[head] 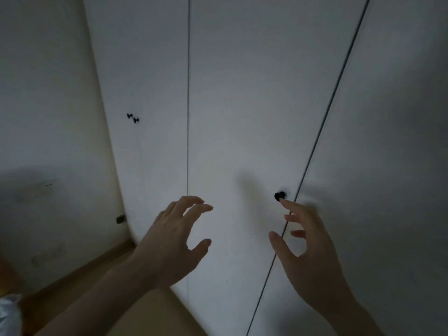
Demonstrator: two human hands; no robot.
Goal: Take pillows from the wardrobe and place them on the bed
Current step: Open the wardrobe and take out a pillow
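Observation:
A white wardrobe (242,105) with closed doors fills most of the view. A small black knob (279,196) sits on the middle door beside the dark seam to its right. My right hand (312,253) is open with fingers spread, its index fingertip just below the knob, almost touching it. My left hand (174,241) is also open with curled fingers, held in front of the middle door, left of the knob. Two more black knobs (132,118) show on the far-left doors. No pillows or bed are in view.
A white wall (48,117) stands at the left, meeting a wooden floor (80,287) at the lower left. Something pale and crumpled (8,314) lies at the bottom-left corner. The room is dim.

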